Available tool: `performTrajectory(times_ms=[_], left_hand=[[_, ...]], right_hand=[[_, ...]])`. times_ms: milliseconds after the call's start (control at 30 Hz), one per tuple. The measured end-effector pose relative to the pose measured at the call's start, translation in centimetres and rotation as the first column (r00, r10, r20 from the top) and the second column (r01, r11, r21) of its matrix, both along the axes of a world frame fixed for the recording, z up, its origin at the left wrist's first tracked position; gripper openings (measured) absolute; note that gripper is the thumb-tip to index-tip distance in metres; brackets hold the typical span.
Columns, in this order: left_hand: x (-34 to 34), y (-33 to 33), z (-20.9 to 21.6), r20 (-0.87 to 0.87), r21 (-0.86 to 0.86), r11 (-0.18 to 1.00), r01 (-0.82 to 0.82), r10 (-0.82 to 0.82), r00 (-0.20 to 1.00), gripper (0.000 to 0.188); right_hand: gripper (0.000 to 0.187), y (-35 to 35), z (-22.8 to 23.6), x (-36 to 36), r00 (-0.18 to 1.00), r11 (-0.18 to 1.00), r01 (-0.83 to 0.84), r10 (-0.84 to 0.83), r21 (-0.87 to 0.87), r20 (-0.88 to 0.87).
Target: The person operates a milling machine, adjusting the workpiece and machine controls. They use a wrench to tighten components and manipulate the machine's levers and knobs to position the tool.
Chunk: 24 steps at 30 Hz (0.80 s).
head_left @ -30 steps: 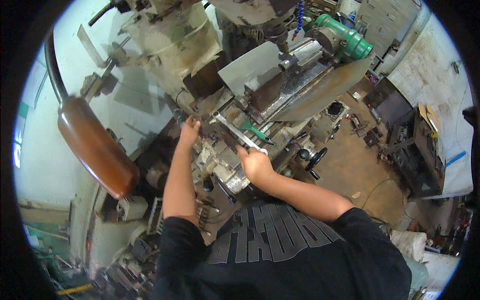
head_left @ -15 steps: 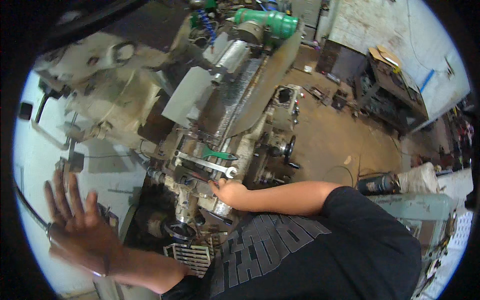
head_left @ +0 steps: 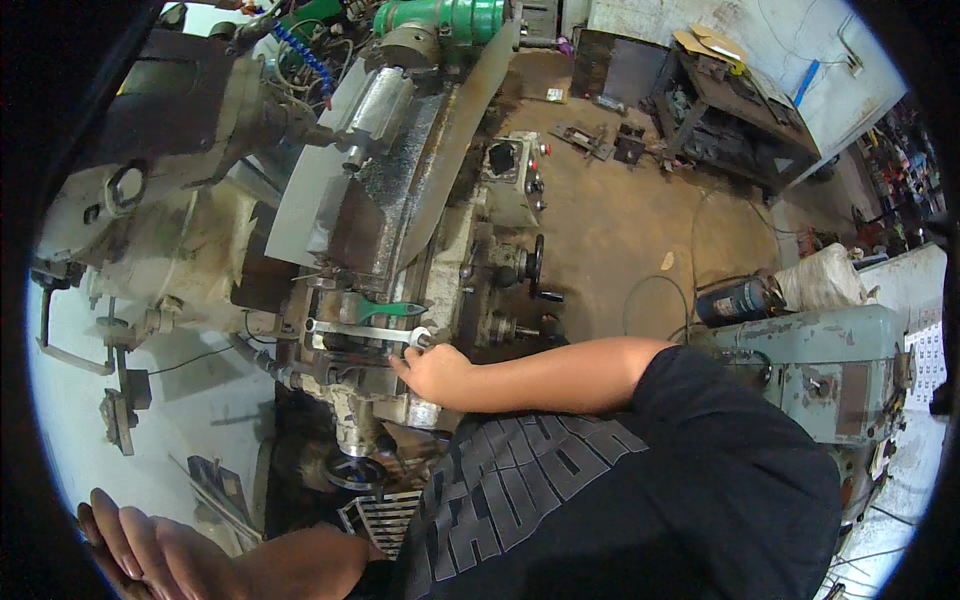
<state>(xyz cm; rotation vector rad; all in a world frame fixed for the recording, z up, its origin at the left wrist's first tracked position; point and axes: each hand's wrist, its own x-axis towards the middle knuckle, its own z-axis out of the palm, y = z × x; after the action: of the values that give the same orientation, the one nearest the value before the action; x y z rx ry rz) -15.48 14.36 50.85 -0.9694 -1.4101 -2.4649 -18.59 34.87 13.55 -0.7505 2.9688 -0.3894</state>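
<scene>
My right hand (head_left: 436, 374) reaches across my body to the near end of a machine table. Its fingers are curled beside a silver wrench (head_left: 365, 330) and a dark bar; what they close on is hidden. The wrench lies across the table, its right-hand jaw just above my fingers. Just beyond it is a green-handled tool (head_left: 388, 309) that looks like a brush. My left hand (head_left: 165, 555) is away from the machine at the lower left, fingers stretched out, holding nothing visible. Farther up the table, a cylindrical metal workpiece (head_left: 380, 103) sits in line with a chuck (head_left: 410, 45).
A machine head (head_left: 150, 200) overhangs on the left. Handwheels (head_left: 537, 262) and a control box (head_left: 510, 165) project on the table's right. A dark workbench (head_left: 735, 115) stands at far right, with a green-grey machine (head_left: 810, 370) nearer. Loose metal parts (head_left: 600, 140) lie on the floor.
My left hand has dropped from a raised, spread position toward the lower left edge. The view has shifted, moving the machine left and upward. My right hand stays by the wrench.
</scene>
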Motion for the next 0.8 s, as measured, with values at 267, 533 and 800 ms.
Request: performTrajectory(times_ms=[267, 533, 800], left_hand=[[0.5, 2.0, -0.3, -0.074, -0.207, 0.797, -0.567, 0.565, 0.822, 0.022], [0.4, 0.5, -0.8, -0.145, -0.268, 0.468, -0.842, 0.844, 0.516, 0.024], [2.0, 2.5, 0.6, 0.075, -0.126, 0.896, -0.426, 0.437, 0.896, 0.021]], right_hand=[[0.053, 0.0, 0.6, -0.3, 0.993, 0.994, -0.101, 0.099, 0.031, 0.058], [0.043, 7.4, 4.2, -2.0, 0.985, 0.956, -0.132, 0.157, -0.260, 0.074], [0.025, 19.9, 5.1, -4.7, 0.974, 0.921, -0.051, 0.133, -0.387, 0.186]])
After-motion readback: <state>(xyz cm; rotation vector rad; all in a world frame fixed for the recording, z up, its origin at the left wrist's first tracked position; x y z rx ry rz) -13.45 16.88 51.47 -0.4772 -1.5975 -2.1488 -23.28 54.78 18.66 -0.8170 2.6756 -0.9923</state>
